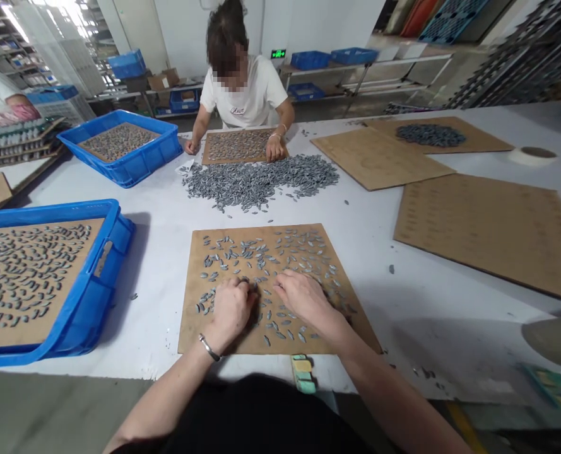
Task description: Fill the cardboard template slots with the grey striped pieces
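A brown slotted board [199, 334] lies on the white table right in front of me, scattered with several small grey oval pieces [261, 252]. My left hand [230, 309] rests on the board's near middle, fingers curled down onto the pieces; a metal bracelet circles its wrist. My right hand [303, 296] lies beside it, fingers bent and pressed on the pieces. What the fingertips pinch, if anything, is hidden.
A big heap of grey pieces [261, 180] lies beyond the board. A person opposite works at another board [237, 146]. Blue crates [86, 296] [138, 164] hold filled boards at left. Empty boards [483, 230] [379, 161] lie at right.
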Demonstrator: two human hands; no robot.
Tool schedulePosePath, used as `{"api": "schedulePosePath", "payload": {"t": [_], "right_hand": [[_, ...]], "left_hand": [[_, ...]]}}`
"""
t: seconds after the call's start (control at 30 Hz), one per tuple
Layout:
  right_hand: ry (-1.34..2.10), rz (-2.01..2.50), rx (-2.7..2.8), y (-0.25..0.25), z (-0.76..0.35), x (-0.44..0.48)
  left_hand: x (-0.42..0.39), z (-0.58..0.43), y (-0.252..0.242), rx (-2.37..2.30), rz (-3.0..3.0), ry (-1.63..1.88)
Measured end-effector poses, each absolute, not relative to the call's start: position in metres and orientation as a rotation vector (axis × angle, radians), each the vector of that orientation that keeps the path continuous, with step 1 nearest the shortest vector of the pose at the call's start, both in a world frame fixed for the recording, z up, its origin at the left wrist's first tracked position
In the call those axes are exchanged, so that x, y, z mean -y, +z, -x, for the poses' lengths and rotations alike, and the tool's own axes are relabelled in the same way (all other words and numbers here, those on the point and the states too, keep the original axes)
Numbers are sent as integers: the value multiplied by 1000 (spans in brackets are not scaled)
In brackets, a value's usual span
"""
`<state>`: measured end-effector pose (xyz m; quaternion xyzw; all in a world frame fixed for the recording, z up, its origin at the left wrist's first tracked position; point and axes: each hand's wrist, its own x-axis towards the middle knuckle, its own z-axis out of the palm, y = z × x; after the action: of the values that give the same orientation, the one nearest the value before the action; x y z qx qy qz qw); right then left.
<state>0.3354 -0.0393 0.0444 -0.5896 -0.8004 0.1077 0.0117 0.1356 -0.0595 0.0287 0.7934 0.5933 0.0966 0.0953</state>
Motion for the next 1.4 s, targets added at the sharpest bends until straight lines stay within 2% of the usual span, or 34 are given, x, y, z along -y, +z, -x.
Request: {"api": "schedulePosePath", "payload": {"t": [0.23,0.5,0.67,0.9,1.07,1.2,1.4], "right_hand": [[360,1760,2605,56,-301,29],[480,1865,2578,64,-297,16],[552,1879,2428,56,-337,10],[572,1771,2603,50,-330,17],[557,1891,2587,57,-327,13],[509,1814,2586,64,-326,8],[460,1767,2724,59,-315,-2]], "left_hand": [[59,-146,20,-1785,-2444,157],[64,-133,31,-1708,-2331,252],[56,-143,35,-1626,-2318,145],[44,-158,49,-1661,-2244,-104],[38,-148,49,-1700,-2213,4],[26,-144,42,-1665,-2323,150],[9,-154,32,-1519,-2462,75]]}}
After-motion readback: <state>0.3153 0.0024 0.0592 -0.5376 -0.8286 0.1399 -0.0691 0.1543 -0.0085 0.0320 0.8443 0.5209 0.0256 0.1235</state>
